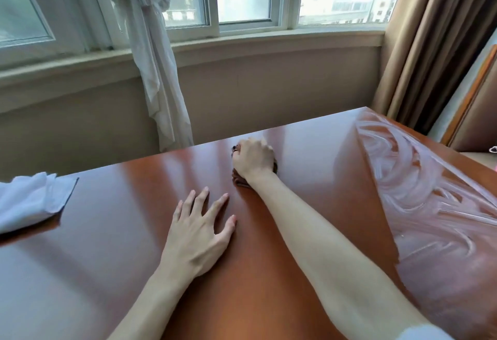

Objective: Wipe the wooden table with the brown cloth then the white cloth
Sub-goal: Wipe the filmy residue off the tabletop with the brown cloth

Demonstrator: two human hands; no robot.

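A glossy reddish wooden table (107,245) fills the lower view. My right hand (252,159) reaches to the table's far edge and presses down on the brown cloth (240,179), which is mostly hidden under the palm; only dark bits show around the hand. My left hand (199,232) lies flat on the table with fingers spread, holding nothing. The white cloth (29,199) lies crumpled at the table's left edge, apart from both hands. Wet swirled wipe streaks (419,194) cover the table's right part.
Beyond the table's far edge are a beige wall and a window sill (242,41). A knotted white sheer curtain (150,57) hangs at the back left and a brown curtain (435,43) at the back right. A wooden-framed chair (473,108) stands by the right corner.
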